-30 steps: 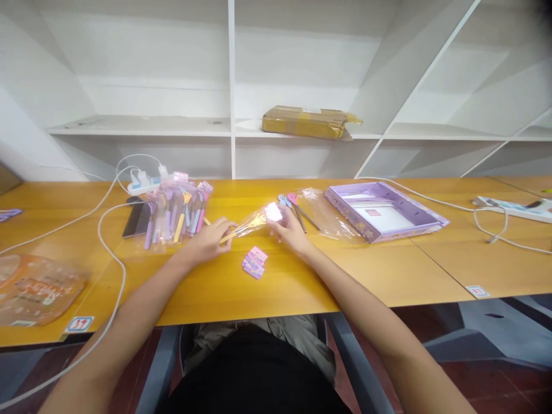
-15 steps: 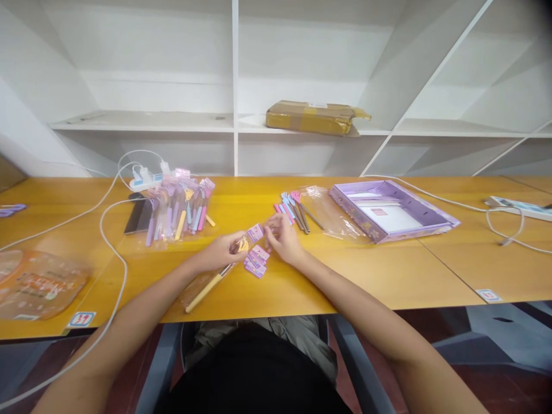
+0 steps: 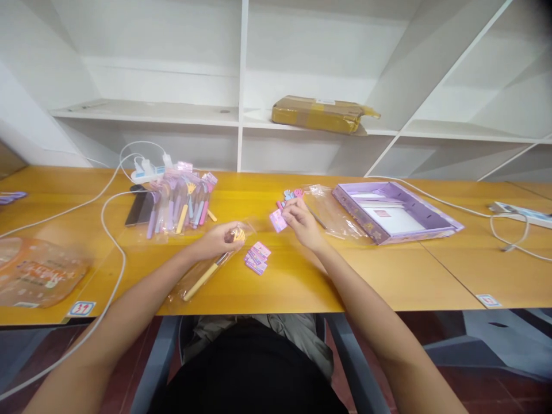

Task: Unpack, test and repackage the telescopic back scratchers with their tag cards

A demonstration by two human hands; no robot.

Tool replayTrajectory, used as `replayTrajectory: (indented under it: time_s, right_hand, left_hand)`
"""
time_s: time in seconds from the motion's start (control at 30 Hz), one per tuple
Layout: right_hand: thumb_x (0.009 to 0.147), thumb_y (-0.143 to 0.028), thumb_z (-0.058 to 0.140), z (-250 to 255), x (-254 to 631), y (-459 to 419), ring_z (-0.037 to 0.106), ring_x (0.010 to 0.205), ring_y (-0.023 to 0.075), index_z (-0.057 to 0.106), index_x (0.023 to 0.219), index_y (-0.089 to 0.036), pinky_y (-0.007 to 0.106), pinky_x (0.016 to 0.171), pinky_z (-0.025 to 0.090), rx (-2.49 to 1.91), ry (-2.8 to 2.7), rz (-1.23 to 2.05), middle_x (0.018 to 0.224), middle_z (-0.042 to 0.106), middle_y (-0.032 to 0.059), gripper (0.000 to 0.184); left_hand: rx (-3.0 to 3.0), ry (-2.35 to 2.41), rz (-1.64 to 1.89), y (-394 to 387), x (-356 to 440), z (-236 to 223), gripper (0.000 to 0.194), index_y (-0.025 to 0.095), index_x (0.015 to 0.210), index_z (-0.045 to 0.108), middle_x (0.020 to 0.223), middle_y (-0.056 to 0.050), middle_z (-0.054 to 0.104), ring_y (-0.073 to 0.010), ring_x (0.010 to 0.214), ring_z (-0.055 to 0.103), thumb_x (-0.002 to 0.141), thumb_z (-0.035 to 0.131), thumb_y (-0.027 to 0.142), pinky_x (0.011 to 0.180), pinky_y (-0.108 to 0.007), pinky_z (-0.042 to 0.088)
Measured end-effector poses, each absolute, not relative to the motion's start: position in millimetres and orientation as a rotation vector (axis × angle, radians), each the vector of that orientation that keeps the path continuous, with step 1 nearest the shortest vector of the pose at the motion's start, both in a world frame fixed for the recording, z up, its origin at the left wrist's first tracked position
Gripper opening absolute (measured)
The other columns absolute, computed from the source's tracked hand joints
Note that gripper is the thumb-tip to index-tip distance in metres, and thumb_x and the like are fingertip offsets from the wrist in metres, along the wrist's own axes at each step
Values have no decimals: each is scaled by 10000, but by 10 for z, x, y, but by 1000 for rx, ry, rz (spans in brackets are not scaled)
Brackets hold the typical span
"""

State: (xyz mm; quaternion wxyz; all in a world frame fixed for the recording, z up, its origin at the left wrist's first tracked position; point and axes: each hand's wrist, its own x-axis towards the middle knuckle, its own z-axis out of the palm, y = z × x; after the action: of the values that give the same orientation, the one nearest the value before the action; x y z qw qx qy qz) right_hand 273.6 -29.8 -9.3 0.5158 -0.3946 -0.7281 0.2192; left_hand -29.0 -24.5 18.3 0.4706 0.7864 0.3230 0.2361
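My left hand (image 3: 219, 240) is closed on the head end of a yellow-handled fork in a clear plastic sleeve (image 3: 202, 278), whose handle points down toward the table's front edge. My right hand (image 3: 302, 221) pinches a small pink and purple card (image 3: 278, 221) just above the table. A small stack of the same cards (image 3: 257, 259) lies between my hands. Loose pink and blue forks (image 3: 290, 197) lie just behind my right hand.
A pile of bagged forks (image 3: 181, 201) sits at the back left beside a dark phone (image 3: 137, 204), a power strip (image 3: 144, 171) and white cables. Clear bags (image 3: 330, 214) and an open purple box (image 3: 394, 213) lie to the right. An orange packet (image 3: 37, 279) rests far left.
My right hand has pulled away to the right and back with one card. My left hand stays on the bagged fork, which earlier was turned so its handle points toward me.
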Motion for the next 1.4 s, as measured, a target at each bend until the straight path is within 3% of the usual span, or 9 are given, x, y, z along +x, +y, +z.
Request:
replayTrajectory:
  time_s: [0.1,0.23,0.43,0.63,0.87,1.0,1.13,1.23,1.4]
  right_hand:
    - [1019,-580,620,-121,2748,-327,608,999,254,715,900,-229,492,1036,499,-979,-2027,654,1016,600,77,382]
    - [994,-629,630,-47,2509,-414,623,969,247,727,1112,-221,417,907,523,-963,-2055,744,1067,650,84,436]
    - [1072,-556,545,476,2317,-429,539,685,163,646,822,-222,308,705,447,-1053,-1674,438,711,575,-6,429]
    - [1057,-659,514,723,2450,-547,528,604,151,625,964,-261,302,597,470,-1002,-1409,495,735,558,-17,424]
    - [1001,-612,640,787,2548,-728,693,986,231,616,884,-257,404,860,587,-856,-1524,632,978,688,56,375]
    - [1048,-475,582,1122,3333,-338,683,861,178,497,940,-265,342,751,553,-687,-1159,308,958,634,53,251]
    - [1105,-424,448,1282,4096,111,431,519,69,565,1046,-204,284,576,368,-1266,-1163,58,776,588,5,256]
    - [1082,-391,516,1089,4299,298,497,594,92,662,945,-122,329,653,380,-1815,-1360,67,789,673,81,335]
    - [896,-278,778,573,4084,284,628,880,230,716,915,-101,382,831,446,-1953,-1418,34,1025,719,210,189]
  left_hand:
    - [1755,824,680,-195,-289,152,470,176,1215,663,1111,-60,707,-175,914,667,845,819,421,805,-277,519]
    - [1687,738,663,-211,-251,78,470,181,1156,670,1110,-57,726,-192,967,699,801,875,410,882,-314,541]
    - [1686,587,415,-250,-271,60,367,161,1033,677,901,-27,720,-163,805,684,865,824,452,789,-297,541]
    - [1710,665,364,-216,-339,143,382,173,1047,664,791,11,649,-117,654,611,928,733,530,640,-242,493]
    - [1862,604,394,-261,-302,213,350,174,1059,714,960,-35,699,-133,759,584,951,701,507,692,-249,453]
    - [1872,656,383,-296,-281,234,358,168,1017,712,841,1,637,-123,707,531,970,665,519,661,-245,410]
    - [1812,697,380,-288,-292,219,353,176,1106,687,776,26,573,-113,639,471,990,614,502,595,-239,364]
    - [1705,689,392,-268,-297,174,339,171,1141,670,781,21,566,-103,582,403,1016,524,451,553,-245,336]
    - [1728,684,451,-251,-281,78,395,184,1255,651,798,24,543,-104,602,433,1058,500,491,561,-237,338]
